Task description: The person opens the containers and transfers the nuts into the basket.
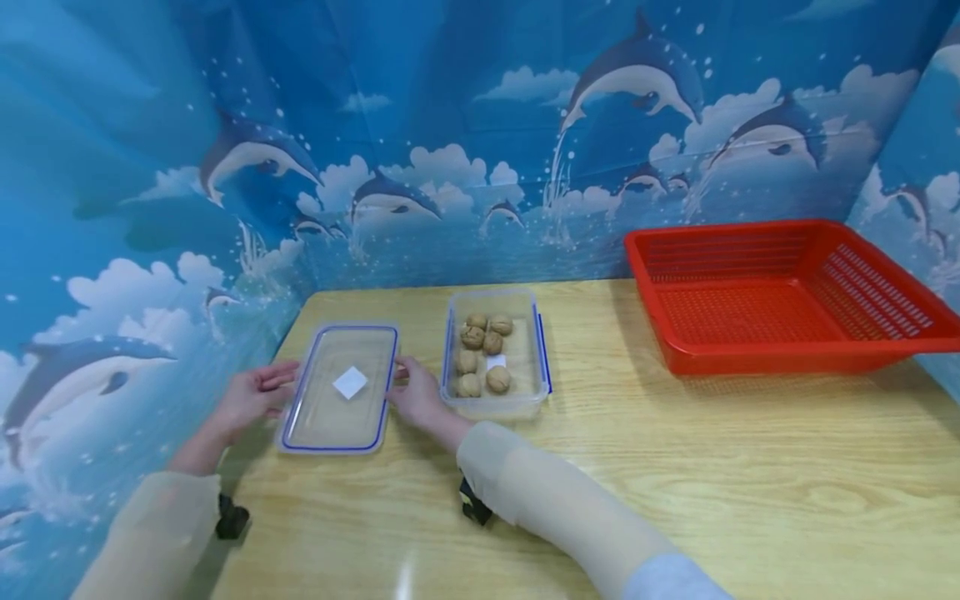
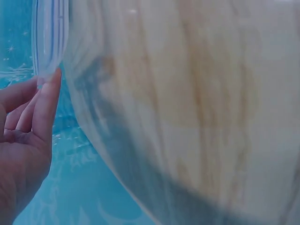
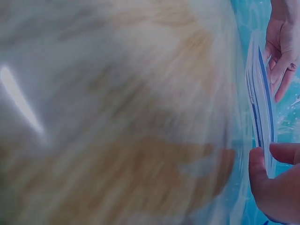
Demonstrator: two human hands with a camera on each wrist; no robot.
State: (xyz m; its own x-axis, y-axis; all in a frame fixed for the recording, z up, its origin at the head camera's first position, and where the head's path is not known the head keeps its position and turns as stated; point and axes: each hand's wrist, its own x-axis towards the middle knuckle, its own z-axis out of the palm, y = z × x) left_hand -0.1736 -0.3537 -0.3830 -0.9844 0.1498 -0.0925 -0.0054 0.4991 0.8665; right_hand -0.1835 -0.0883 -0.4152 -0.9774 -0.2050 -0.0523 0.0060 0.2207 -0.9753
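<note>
Btwn both hands' fingers (image 1: 281, 379): lid (image 1: 339, 390), edges touched.

I see a clear glossy plastic lid (image 1: 339, 390) with a blue seal rim and a white paper square. The box (image 1: 525, 367) is the same clear plastic, holding rough-shelled walnuts (image 1: 483, 354). The table (image 1: 675, 483) is smooth, shiny wood laminate. The basket (image 1: 780, 292) is red perforated plastic.
</note>
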